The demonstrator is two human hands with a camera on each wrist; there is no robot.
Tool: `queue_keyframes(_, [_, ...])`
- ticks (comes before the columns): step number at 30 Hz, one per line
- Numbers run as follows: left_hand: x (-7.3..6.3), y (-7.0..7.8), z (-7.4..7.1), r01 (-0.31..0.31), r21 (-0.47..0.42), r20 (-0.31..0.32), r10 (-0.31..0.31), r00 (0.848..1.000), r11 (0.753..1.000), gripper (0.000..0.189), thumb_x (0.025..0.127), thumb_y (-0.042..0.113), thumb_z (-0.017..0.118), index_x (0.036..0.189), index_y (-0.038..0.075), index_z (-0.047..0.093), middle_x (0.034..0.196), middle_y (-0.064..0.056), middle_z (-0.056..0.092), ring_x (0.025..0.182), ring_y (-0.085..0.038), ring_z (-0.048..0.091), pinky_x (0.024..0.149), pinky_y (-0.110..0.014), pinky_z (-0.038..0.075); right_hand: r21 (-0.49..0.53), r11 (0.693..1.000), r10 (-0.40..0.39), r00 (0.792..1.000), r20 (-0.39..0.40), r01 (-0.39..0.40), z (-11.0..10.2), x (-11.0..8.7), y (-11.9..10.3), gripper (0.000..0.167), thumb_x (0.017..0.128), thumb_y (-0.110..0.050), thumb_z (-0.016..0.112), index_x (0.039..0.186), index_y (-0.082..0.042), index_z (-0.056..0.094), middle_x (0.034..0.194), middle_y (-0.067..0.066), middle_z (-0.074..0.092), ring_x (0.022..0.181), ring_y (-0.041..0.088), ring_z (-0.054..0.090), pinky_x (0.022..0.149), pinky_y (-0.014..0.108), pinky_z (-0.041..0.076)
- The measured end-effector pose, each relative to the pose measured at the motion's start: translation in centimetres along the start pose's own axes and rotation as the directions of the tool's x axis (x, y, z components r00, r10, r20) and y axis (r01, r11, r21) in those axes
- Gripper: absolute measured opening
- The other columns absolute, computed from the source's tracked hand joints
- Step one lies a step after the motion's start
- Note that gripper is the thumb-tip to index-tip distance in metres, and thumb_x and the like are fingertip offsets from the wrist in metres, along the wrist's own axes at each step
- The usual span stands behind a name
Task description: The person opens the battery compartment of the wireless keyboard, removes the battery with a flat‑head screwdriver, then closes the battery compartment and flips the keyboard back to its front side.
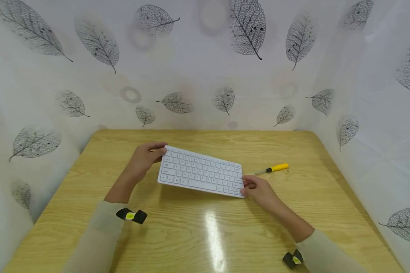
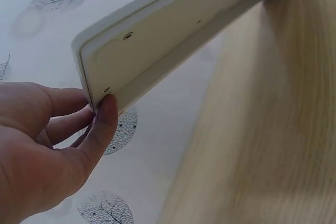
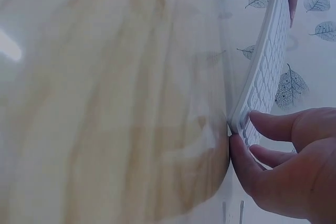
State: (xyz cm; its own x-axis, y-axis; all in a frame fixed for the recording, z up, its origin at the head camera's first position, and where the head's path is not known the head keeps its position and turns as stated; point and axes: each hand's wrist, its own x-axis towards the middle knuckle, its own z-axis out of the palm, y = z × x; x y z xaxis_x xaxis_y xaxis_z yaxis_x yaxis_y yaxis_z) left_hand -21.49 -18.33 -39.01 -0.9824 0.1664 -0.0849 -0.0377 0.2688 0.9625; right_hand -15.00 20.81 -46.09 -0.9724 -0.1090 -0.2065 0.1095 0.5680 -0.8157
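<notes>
A white keyboard [image 1: 201, 170] is held up off the table at a slant, its keys toward the head camera and its left end higher. My left hand [image 1: 141, 161] pinches its upper left corner between thumb and fingers. At the lower right corner my right hand [image 1: 261, 191] pinches the other end, fingertips at the edge. The left wrist view shows the keyboard's plain underside [image 2: 157, 40] with small screws. Behind my right hand, a screwdriver [image 1: 276, 167] with a yellow and black handle lies on the table, its shaft pointing left.
The wood-grain table [image 1: 191, 235] has a bright light reflection near its front. A white curtain [image 1: 198, 76] printed with dark leaves surrounds the table at the back and sides. Black straps with yellow marks sit at both wrists.
</notes>
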Motion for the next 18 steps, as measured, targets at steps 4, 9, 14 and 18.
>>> queue_keyframes(4, [-0.1,0.9,-0.2,-0.003,-0.014,-0.006,0.003,1.0,1.0,0.043,0.105,0.02,0.055,0.143,0.0,0.053,0.134,-0.021,0.06,0.111,-0.022,0.068,0.091,-0.026,0.056,0.01,1.0,-0.008,1.0,-0.001,0.008,0.5,0.3,-0.3,0.051,0.09,-0.008,0.074,0.137,-0.001,0.058,0.12,0.016,0.065,0.102,0.022,0.065,0.084,0.03,0.055])
queue_keyframes(9, [-0.5,1.8,-0.4,-0.032,-0.011,-0.019,0.032,0.999,0.999,0.044,0.104,0.023,0.057,0.142,0.0,0.054,0.133,-0.02,0.061,0.11,-0.019,0.069,0.091,-0.025,0.056,-0.007,1.0,-0.019,1.0,-0.008,0.019,1.0,0.4,-0.8,0.048,0.089,-0.006,0.073,0.135,0.0,0.06,0.117,0.016,0.066,0.101,0.022,0.065,0.084,0.032,0.055])
queue_keyframes(14, [-0.7,2.8,-0.4,-0.054,-0.025,-0.038,0.053,0.998,0.998,0.047,0.103,0.026,0.059,0.142,0.001,0.054,0.132,-0.02,0.062,0.106,-0.016,0.069,0.091,-0.023,0.055,-0.019,1.0,-0.023,1.0,-0.002,0.023,1.3,0.4,-1.3,0.046,0.089,-0.006,0.072,0.134,0.0,0.061,0.116,0.014,0.066,0.1,0.022,0.065,0.084,0.033,0.055])
queue_keyframes(18, [-0.8,3.6,-0.3,-0.074,-0.04,-0.045,0.072,0.996,0.996,0.048,0.103,0.025,0.059,0.143,0.0,0.053,0.134,-0.019,0.06,0.108,-0.016,0.068,0.091,-0.022,0.055,-0.015,1.0,-0.023,1.0,0.008,0.023,1.5,0.6,-1.3,0.046,0.09,-0.007,0.072,0.134,-0.001,0.061,0.116,0.014,0.066,0.101,0.021,0.064,0.083,0.032,0.055])
